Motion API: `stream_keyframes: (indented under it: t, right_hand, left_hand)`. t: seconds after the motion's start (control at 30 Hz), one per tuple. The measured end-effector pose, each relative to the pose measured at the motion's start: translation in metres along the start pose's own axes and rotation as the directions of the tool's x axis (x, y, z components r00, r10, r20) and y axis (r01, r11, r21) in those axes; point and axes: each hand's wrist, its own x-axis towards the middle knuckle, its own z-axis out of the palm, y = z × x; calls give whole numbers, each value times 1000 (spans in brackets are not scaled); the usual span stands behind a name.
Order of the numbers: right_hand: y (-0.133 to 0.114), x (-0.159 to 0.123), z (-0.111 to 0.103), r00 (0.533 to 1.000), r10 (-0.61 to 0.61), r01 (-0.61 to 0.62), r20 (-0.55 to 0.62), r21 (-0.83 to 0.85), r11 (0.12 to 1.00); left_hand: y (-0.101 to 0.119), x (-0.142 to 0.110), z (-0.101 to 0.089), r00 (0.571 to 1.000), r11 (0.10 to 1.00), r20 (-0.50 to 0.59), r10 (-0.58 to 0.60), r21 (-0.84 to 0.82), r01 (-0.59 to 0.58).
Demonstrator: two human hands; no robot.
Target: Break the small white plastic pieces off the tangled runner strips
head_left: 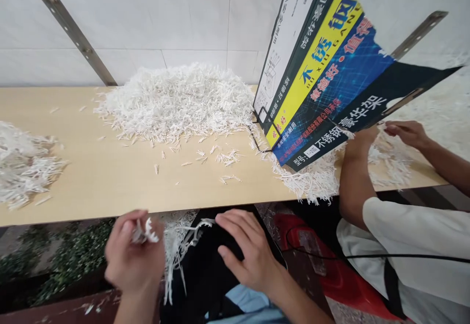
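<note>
Left hand [134, 255]: closed to a narrow pinch, blurred, holding a small clump of white pieces [150, 231] just below the front edge of the desk [121, 177]. Right hand [249, 250]: fingers long and thumb well apart, index fingertip at the end of branched white strands [194, 233]; whether it grips them, cannot tell. The strands hang over the dark-clothed lap [205, 280], off the desk. A large heap of short white pieces [179, 96] lies along the back edge, with a smaller heap [22, 162] at the left end; loose bits lie between the large heap and the front edge. The printed box [312, 84] stands tilted right of the large heap, near a co-worker's hands [407, 133]. Handling, in this inspector's judgement: take one branch at a time between thumb and index, support its stem, keep the left pinch light but closed, and work nearer the front edge, lest pieces drop
</note>
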Motion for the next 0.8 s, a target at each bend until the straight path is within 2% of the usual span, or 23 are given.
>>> stream_keyframes:
  t: [0.03,0.07,0.13,0.17,0.2,0.23,0.3,0.37,0.43,0.47,0.53,0.6,0.63,0.7,0.73,0.8]
  right_hand:
    - [8,2,-6,1000,11,-13,-23,-91,996]
    - [17,6,-11,999,37,-43,-37,-191,981]
    - [38,20,-17,992,119,-128,-48,-359,924]
    - [48,30,-18,984,177,-175,-32,-411,895]
    - [58,41,-18,970,241,-219,-9,-447,867]
    - [66,52,-16,955,296,-248,29,-471,846]
    - [79,75,-10,925,360,-256,125,-496,830]
    - [87,98,-1,910,370,-234,189,-501,833]
    - [94,123,8,912,340,-195,229,-487,851]
    - [97,136,12,915,321,-175,244,-478,861]
    - [104,161,18,923,283,-138,262,-460,877]
    - [107,181,19,930,273,-140,245,-451,881]
    - [106,186,18,935,277,-153,223,-450,880]
    - [97,186,15,948,258,-153,185,-444,883]
    - [89,180,12,958,219,-118,187,-436,892]
    - [70,160,10,955,46,73,293,-383,921]
  left_hand:
    - [1,0,-19,995,991,-75,68,119,-58]
    - [-1,0,-37,986,963,-135,97,263,-59]
    - [-10,4,-71,975,827,-197,102,562,27]
    - [-16,7,-85,984,686,-172,49,722,92]
    - [-22,9,-97,994,507,-109,-7,856,97]
    - [-28,11,-107,998,351,-33,-49,935,48]
    - [-39,15,-119,996,155,73,-54,986,-64]
    - [-47,16,-122,990,37,141,23,989,-142]
    - [-53,15,-119,959,-1,196,204,980,-200]
    - [-55,14,-115,917,-10,244,317,967,-254]
    - [-59,15,-104,771,-54,396,498,902,-428]
    - [-63,20,-92,623,-117,572,533,779,-615]
    - [-65,23,-86,577,-127,636,512,721,-681]
    - [-67,30,-78,545,-126,683,486,672,-730]
    - [-68,32,-76,546,-127,681,488,675,-727]
    - [-66,35,-77,552,-105,672,495,676,-729]
